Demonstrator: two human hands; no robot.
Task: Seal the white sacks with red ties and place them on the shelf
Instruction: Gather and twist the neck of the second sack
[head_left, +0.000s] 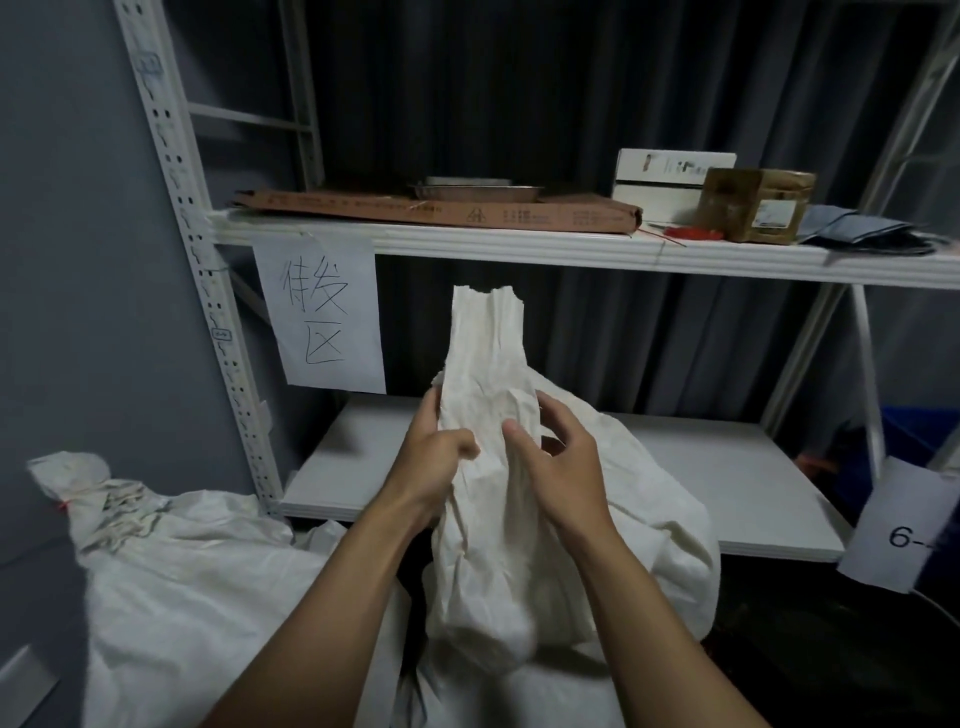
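A white woven sack (488, 561) stands in front of me with its neck gathered into an upright bunch. My left hand (441, 457) grips the left side of that neck. My right hand (558, 449) curls around the right side, thumb on the front of the fabric. No tie shows on this neck. A second white sack (171, 566) lies at the lower left, its neck bound with a red tie (65, 503). Red ties (688, 235) lie on the upper shelf (519, 248) at the right.
The white lower shelf (727, 467) lies behind the sack. The upper shelf carries a flat cardboard box (441, 208), a metal tray (475, 191), a white box (670, 179) and a brown parcel (756, 208). A paper sign (322, 317) hangs from its edge. A slotted upright (208, 291) stands left.
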